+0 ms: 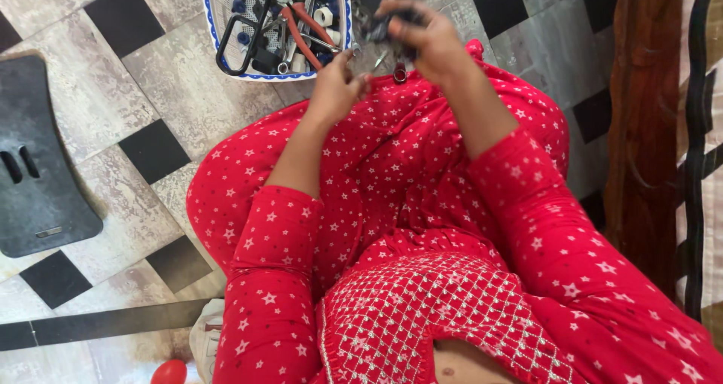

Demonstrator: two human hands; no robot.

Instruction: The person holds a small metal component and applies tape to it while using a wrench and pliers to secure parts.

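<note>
I sit on the floor in red star-patterned clothes, both hands raised over my knees. My right hand (pixel 422 34) is closed around a small dark metal part (pixel 384 30), with a small red-tipped piece (pixel 400 73) hanging just below it. My left hand (pixel 337 83) is beside it, its fingers pinched on a thin metal piece (pixel 354 50) close to the dark part. What that piece is cannot be made out. Both hands are just in front of a white tray (pixel 218 71) full of tools.
The blue-rimmed tray holds red-handled pliers (pixel 301 30), blue bits and several metal tools. A dark flat plastic board (pixel 34 158) lies on the tiled floor at left. A wooden furniture edge (pixel 644 128) stands at right. A red round object (pixel 169 373) shows at the bottom.
</note>
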